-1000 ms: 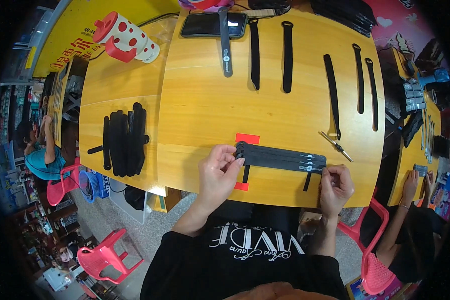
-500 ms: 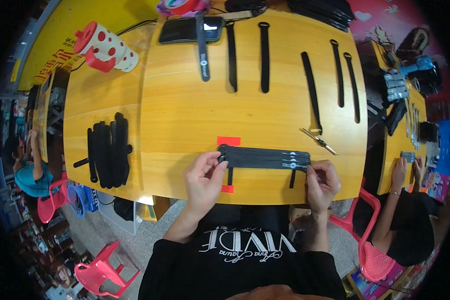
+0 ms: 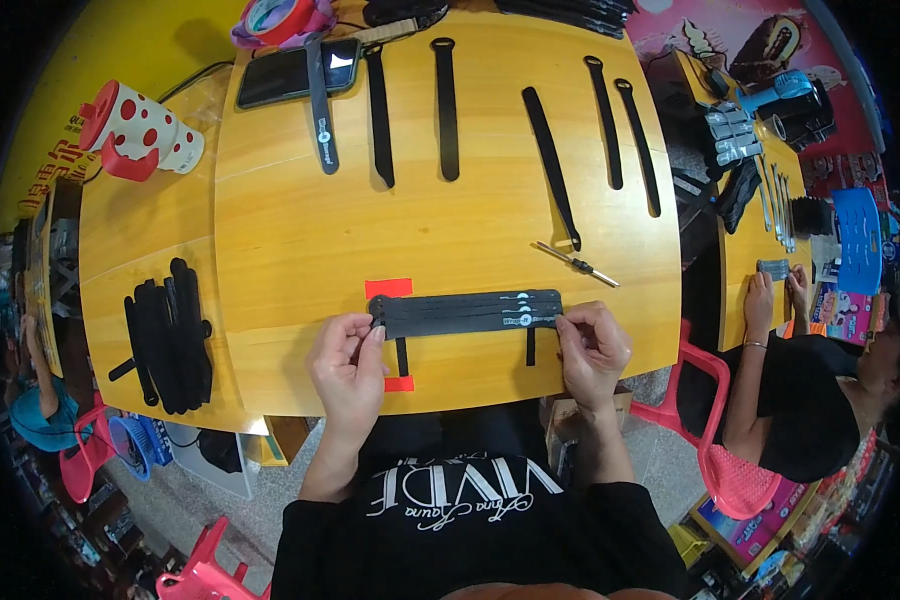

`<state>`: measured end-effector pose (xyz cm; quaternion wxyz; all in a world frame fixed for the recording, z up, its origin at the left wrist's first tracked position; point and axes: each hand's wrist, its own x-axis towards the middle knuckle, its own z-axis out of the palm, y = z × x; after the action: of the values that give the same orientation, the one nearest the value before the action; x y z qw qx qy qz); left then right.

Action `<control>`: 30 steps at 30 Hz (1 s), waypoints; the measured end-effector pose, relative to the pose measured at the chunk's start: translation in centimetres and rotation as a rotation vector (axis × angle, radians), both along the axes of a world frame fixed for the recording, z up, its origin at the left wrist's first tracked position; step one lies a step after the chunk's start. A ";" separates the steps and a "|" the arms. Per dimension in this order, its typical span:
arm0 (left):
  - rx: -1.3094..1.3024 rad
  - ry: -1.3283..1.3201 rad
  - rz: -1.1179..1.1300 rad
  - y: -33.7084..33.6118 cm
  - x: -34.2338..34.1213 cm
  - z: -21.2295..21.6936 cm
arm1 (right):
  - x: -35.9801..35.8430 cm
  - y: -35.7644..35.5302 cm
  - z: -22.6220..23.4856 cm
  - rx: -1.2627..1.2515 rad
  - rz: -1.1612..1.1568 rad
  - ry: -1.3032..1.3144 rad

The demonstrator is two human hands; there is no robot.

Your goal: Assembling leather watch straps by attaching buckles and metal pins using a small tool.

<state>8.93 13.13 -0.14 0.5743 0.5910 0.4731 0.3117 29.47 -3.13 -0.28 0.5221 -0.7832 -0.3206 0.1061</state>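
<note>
A small stack of black straps (image 3: 467, 314) lies flat across the near edge of the yellow worktop (image 3: 270, 240), over two strips of red tape (image 3: 388, 289); the left hand (image 3: 348, 368) pinches its left end, fingers closed on it, and the right hand (image 3: 592, 350) pinches the right end likewise; the straps look light, thin and limp, likely to sag or slide apart if lifted from one end, so both ends together seem the sound place to hold; a small metal tool (image 3: 577, 264) lies just beyond.
</note>
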 end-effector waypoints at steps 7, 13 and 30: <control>0.130 0.042 -0.004 -0.3 -0.6 -1.3 | -0.3 0.0 0.0 -0.006 -0.006 0.020; 0.195 0.075 0.022 -0.3 0.1 -0.6 | 0.0 0.1 0.2 -0.033 0.015 -0.090; 0.790 0.231 -0.047 -1.6 -1.0 0.9 | -0.5 0.3 -0.7 0.096 -0.051 -0.240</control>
<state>7.91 11.55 0.77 0.2532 0.8078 0.3647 0.3877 28.92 -2.80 -0.99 0.5194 -0.7722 -0.3655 -0.0172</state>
